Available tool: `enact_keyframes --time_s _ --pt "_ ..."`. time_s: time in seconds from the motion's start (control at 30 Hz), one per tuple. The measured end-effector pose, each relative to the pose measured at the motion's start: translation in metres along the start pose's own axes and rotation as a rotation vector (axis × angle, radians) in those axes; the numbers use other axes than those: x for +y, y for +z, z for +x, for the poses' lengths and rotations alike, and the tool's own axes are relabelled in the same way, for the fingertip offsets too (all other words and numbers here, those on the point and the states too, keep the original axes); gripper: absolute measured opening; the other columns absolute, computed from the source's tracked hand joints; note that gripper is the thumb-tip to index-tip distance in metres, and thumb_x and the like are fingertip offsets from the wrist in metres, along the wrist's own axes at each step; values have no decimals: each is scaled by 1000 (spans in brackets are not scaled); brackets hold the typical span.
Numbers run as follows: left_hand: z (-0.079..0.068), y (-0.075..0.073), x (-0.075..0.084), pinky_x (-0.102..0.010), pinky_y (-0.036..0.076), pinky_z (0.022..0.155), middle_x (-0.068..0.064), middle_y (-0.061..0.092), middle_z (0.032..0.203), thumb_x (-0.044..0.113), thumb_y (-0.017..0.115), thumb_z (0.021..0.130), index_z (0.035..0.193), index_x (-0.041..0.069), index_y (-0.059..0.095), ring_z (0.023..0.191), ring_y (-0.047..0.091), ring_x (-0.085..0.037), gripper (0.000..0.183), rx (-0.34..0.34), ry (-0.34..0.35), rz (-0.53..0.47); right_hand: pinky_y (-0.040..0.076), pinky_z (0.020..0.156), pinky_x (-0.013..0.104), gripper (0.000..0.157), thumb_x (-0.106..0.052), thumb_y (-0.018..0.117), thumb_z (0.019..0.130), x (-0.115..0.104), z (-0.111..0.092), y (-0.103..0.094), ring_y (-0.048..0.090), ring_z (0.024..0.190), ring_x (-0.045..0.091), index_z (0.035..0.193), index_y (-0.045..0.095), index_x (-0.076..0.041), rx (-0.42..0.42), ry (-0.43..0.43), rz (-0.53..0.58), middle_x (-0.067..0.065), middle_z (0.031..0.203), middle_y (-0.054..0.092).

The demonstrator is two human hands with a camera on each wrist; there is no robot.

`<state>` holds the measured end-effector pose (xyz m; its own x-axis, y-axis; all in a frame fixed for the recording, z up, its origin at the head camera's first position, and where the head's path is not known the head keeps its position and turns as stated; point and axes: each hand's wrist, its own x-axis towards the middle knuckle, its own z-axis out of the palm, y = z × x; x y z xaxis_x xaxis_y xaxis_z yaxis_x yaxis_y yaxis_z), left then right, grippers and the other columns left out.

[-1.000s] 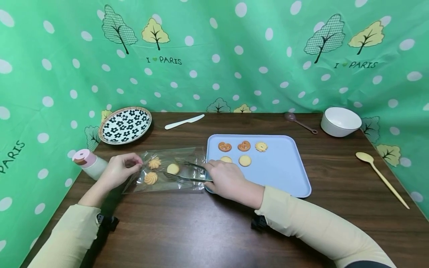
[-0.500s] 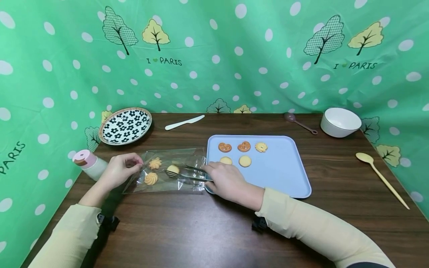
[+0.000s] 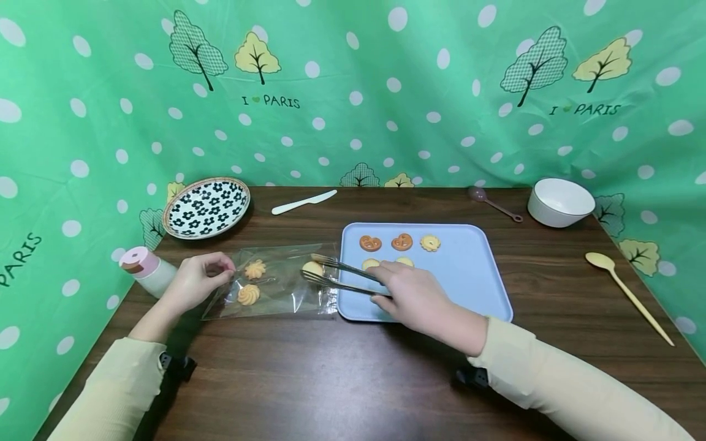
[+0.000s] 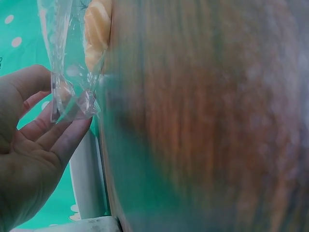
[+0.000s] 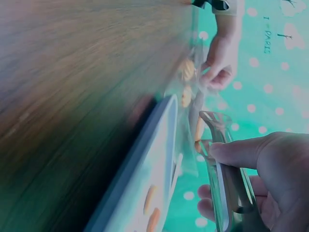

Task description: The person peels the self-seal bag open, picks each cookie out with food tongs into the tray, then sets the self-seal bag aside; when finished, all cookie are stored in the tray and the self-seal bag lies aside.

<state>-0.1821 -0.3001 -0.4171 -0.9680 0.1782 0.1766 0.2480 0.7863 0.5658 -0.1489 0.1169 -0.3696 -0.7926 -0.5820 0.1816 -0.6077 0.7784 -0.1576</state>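
My left hand (image 3: 198,278) pinches the left end of a clear plastic bag (image 3: 287,300); the left wrist view shows thumb and fingers on the film (image 4: 72,104). Two swirled cookies (image 3: 249,294) lie inside, near that hand. In my right hand (image 3: 416,300) is a pair of metal tongs (image 3: 353,285), its tips on either side of a round pale cookie (image 3: 313,267) at the bag's right end. The right wrist view shows the cookie (image 5: 199,128) between the tong tips, and my thumb pressing the tongs (image 5: 219,179).
Under my right hand is a blue tray (image 3: 463,294) with two pretzel-shaped cookies (image 3: 370,243), a scalloped cookie (image 3: 430,243) and two round ones (image 3: 371,264). Around the table stand a patterned plate (image 3: 206,208), white knife (image 3: 303,202), bottle (image 3: 149,269), white bowl (image 3: 561,202) and two spoons (image 3: 629,294).
My right hand has moved right over the tray. The tongs have closed on the round cookie and drawn it right, away from the swirled ones. My left hand has stayed put.
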Motion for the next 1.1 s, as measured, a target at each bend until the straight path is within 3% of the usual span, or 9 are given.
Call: enact_keyframes --time_s 0.3,0.6,0.77,1.1 --pt "3 2 0 -24 51 70 0 68 83 14 70 86 85 12 66 79 62 -14 4 4 11 10 52 69 40 46 -32 73 82 38 -48 -24 63 91 16 122 61 -14 36 120 12 1 106 67" --pt "0 -1 2 -20 49 68 1 69 82 15 71 85 85 11 67 77 61 -7 5 16 22 13 42 53 33 47 -29 75 80 77 -101 -47 56 72 14 122 61 -13 48 278 -32 5 103 67" --pt "-2 -1 -3 -19 48 64 1 68 81 15 69 87 85 13 66 74 60 -4 4 25 17 15 32 47 28 46 -28 75 80 94 -117 -46 47 63 13 120 61 -12 66 333 -52 3 95 64" --pt "2 0 -3 -19 48 65 1 69 82 15 69 86 87 12 67 75 60 -3 4 11 18 16 41 49 35 46 -27 74 80 112 -129 -33 59 73 19 120 61 -10 53 383 -52 8 100 66"
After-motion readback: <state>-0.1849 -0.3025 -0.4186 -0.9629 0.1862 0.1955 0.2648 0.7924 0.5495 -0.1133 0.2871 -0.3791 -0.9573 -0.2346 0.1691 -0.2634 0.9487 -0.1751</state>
